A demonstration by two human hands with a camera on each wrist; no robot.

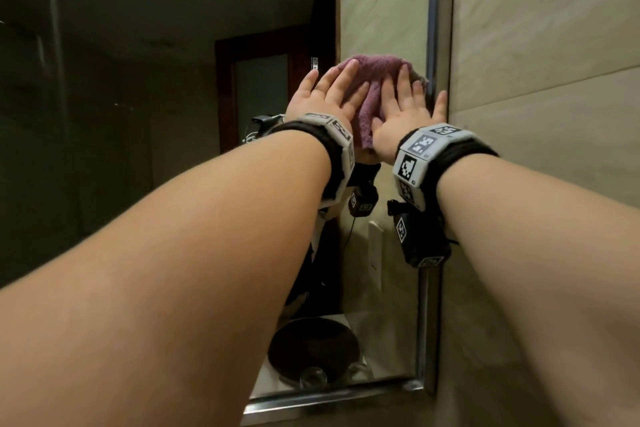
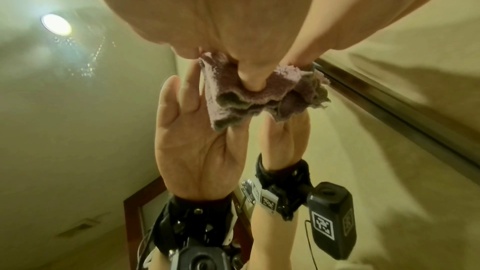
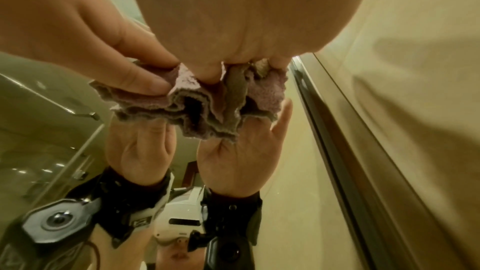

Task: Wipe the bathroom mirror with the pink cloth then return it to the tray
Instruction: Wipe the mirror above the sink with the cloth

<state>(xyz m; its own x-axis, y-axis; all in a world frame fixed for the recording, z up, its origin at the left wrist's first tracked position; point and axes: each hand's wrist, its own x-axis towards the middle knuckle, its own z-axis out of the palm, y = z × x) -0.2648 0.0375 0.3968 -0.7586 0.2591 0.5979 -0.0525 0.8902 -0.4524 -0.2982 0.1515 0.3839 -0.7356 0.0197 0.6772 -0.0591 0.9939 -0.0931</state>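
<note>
While looking for the pink cloth (image 1: 375, 74), found it bunched into loose folds and pressed against the mirror (image 1: 138, 121), high on the glass and just beside the metal frame (image 1: 434, 45) at the right edge. Saw both hands laid on it side by side: the left hand (image 1: 322, 97) over its left part, the right hand (image 1: 405, 114) over its right part, the right little finger reaching close to the frame. Noted straight, slightly spread fingers on both, palms toward the glass, pressing rather than gripping; found no curl round the fabric in the head view, and only fingertips resting on the folds in the wrist views. Made out the tiled wall (image 1: 554, 80) beyond the frame. Could not find the tray in any view. Judged the wiping as under way, with a wide stretch of glass to the left and below yet to cover. Judged the step best done with even pressure through flat palms, overlapping passes, one run tight along the frame edge, and care against letting the loose hem below the palms slip free or drag streaks.
</note>
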